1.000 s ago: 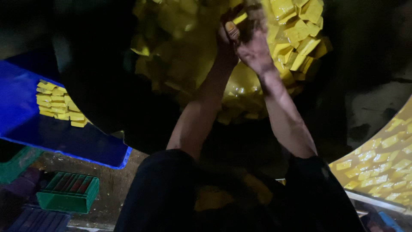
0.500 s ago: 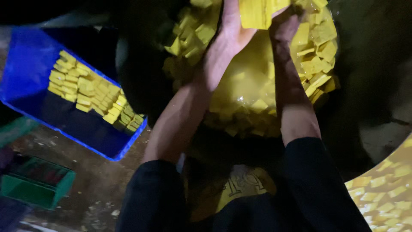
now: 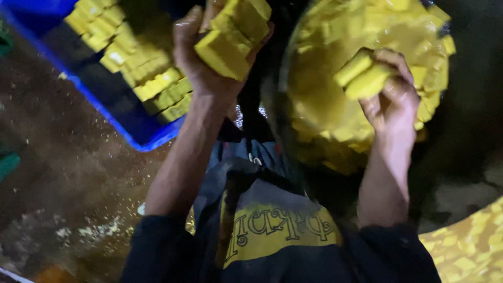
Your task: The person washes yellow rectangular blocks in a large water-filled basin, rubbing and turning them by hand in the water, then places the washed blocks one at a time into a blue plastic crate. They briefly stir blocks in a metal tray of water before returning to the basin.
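Dim, dirty ground strewn with pale crumbs lies beneath the scene, with a blue crate (image 3: 131, 123) at upper left holding neat rows of yellow blocks (image 3: 146, 78) and a large round basin (image 3: 314, 89) at upper right heaped with loose ones. The left hand (image 3: 209, 63) is closed around a small stack of yellow blocks (image 3: 230, 39), lifted between basin and crate, just beside the crate's near rim. The right hand (image 3: 393, 99) is clenched on a couple more blocks (image 3: 364, 76) and sits over the basin's pile. The step in hand looks like transfer from basin to crate: the left load appears to be on its way over, the right only just gathered. Setting the left stack down would call for turning it to match the packed rows and easing it into the bare part of the crate without crushing the soft-looking edges. The left stack's long axis slants from lower left up to the right, with a square end face turned toward the camera; the right pair lies at a similar slant, ends pointing toward the upper right. Motion blur hides the finer detail.
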A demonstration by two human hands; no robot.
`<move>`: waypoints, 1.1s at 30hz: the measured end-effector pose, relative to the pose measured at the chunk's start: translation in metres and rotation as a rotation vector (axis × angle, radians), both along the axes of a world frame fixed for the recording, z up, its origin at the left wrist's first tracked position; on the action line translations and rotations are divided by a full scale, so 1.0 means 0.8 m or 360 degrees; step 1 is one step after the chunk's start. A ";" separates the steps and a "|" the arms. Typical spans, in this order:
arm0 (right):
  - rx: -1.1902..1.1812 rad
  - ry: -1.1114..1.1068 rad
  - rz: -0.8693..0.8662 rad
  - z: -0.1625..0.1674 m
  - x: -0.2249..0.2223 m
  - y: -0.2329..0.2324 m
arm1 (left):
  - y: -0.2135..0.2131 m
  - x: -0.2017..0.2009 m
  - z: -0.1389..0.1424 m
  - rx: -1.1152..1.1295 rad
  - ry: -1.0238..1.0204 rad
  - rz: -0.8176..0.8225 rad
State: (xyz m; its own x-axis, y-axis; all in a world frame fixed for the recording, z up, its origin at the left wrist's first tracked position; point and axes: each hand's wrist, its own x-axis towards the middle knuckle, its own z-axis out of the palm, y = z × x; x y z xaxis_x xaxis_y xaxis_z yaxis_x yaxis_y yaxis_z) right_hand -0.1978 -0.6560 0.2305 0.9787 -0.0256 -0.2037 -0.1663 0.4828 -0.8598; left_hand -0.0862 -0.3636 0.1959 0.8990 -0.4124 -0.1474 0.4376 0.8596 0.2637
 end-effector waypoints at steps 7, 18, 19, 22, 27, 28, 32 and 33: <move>-0.1202 -0.0234 0.0489 0.049 0.032 0.224 | 0.055 -0.037 -0.144 0.0189 0.0394 0.0171; -0.1042 0.0266 0.1416 -0.172 0.136 0.362 | 0.137 -0.074 -0.271 -0.0296 0.1025 0.0167; -0.0892 0.0478 0.1431 -0.192 0.159 0.368 | 0.150 -0.059 -0.281 -0.0105 0.1045 0.0189; -0.0741 0.0824 0.1482 -0.251 0.241 0.397 | 0.197 -0.022 -0.307 0.0447 0.1018 0.0445; -0.2152 0.0495 0.1134 -0.364 0.290 0.489 | 0.284 -0.039 -0.339 0.0869 0.1112 0.0469; -0.2578 0.0408 0.1003 -0.386 0.275 0.504 | 0.296 -0.053 -0.343 0.0889 0.1143 0.0466; -0.2939 0.0351 0.0864 -0.428 0.223 0.517 | 0.318 -0.099 -0.357 0.0950 0.1270 0.0323; -0.2952 0.0256 0.0750 -0.427 0.221 0.509 | 0.320 -0.106 -0.359 0.1012 0.1310 0.0264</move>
